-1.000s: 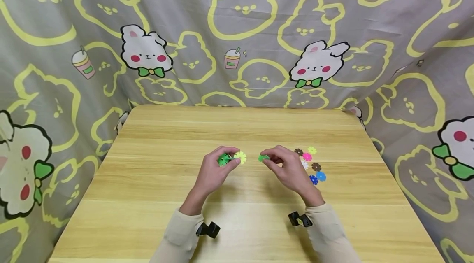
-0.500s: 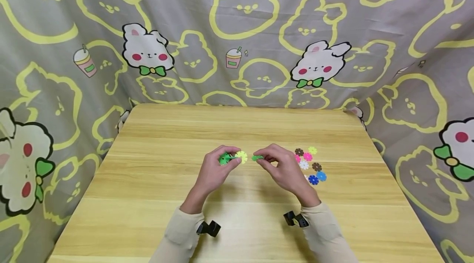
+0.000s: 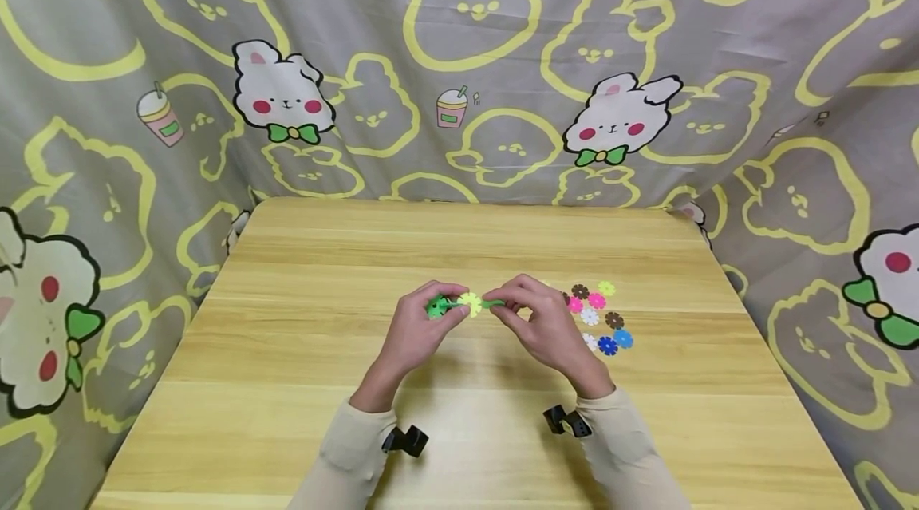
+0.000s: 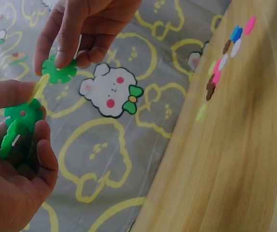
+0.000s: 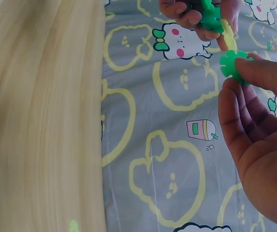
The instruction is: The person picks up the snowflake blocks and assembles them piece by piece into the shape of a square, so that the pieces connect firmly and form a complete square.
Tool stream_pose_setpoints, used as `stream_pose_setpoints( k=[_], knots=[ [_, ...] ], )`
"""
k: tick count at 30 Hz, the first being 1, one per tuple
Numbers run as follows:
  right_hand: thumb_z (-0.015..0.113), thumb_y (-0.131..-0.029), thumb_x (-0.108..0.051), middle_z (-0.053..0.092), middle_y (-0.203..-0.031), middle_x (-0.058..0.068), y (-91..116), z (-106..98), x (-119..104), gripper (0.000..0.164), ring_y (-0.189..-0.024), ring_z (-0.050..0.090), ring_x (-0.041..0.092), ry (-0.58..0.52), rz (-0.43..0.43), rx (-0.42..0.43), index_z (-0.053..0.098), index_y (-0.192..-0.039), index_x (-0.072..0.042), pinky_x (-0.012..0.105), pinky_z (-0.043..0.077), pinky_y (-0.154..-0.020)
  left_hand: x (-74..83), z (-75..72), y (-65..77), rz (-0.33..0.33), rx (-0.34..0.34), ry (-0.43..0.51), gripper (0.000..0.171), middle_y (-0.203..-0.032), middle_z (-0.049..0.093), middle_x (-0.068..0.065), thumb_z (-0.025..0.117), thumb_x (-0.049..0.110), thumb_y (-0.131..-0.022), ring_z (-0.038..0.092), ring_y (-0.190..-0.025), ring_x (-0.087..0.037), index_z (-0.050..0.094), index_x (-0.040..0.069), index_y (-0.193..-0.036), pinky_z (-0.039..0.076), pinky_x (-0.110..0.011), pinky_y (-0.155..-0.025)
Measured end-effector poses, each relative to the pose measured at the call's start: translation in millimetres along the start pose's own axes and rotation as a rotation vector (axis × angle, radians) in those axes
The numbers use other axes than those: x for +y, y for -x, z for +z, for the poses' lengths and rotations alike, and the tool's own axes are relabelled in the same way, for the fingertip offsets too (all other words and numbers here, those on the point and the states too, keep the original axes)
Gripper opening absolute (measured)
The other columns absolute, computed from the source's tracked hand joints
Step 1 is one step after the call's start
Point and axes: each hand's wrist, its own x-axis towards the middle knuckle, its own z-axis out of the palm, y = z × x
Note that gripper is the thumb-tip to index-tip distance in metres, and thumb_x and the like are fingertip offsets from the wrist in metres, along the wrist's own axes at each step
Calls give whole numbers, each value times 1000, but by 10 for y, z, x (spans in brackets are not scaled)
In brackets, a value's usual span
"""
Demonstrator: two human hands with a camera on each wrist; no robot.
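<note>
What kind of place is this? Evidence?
Probably a curtained-off tabletop recording booth: cartoon-print fabric hangs on three sides of a wood-grain table, with small loose notched discs scattered on it.

Discs lie on the table right of the right grip, the curtain behind

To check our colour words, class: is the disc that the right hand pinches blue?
No, in the right wrist view the right hand pinches a green notched disc.
</note>
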Motion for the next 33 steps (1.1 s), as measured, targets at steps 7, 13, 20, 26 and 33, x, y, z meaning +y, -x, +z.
stream_pose_setpoints(
  k=[7,13,20,26,33],
  knots=[
    [73,-86,-10,64,-90,-6,-13,17,-22,20,-75,59,3,27,-13,16,73,-104,-16,23,52,-63,6,8,-4,0,-1,-13,20,-97,66,0,73,23,-87,59,-78,-15,72,17,-106,50,-22,-64],
    [72,-86,-11,67,-90,-3,-22,29,-34,11,-74,60,5,17,-17,51,73,-97,-13,23,51,-59,21,4,-3,2,7,-9,19,-99,67,0,72,22,-88,60,-80,-14,71,19,-106,51,-22,-65],
    [73,-85,-10,67,-88,-3,-18,48,-23,7,-74,61,6,7,-51,85,74,-92,-12,13,48,-61,36,10,-8,2,1,-3,18,-100,68,-1,71,21,-88,60,-80,-15,71,18,-106,51,-22,-66],
    [75,-82,-7,66,-82,-3,-3,71,-1,8,-70,60,6,25,-96,132,75,-90,-9,10,45,-61,44,33,2,17,-14,3,19,-100,68,-3,70,20,-89,61,-80,-13,70,14,-107,52,-24,-67],
    [78,-78,-2,66,-79,-1,18,82,18,10,-65,58,6,44,-149,183,75,-86,-7,10,43,-57,57,50,10,50,-44,11,18,-99,68,-6,69,17,-90,60,-81,-15,69,11,-107,53,-29,-71]
  ],
)
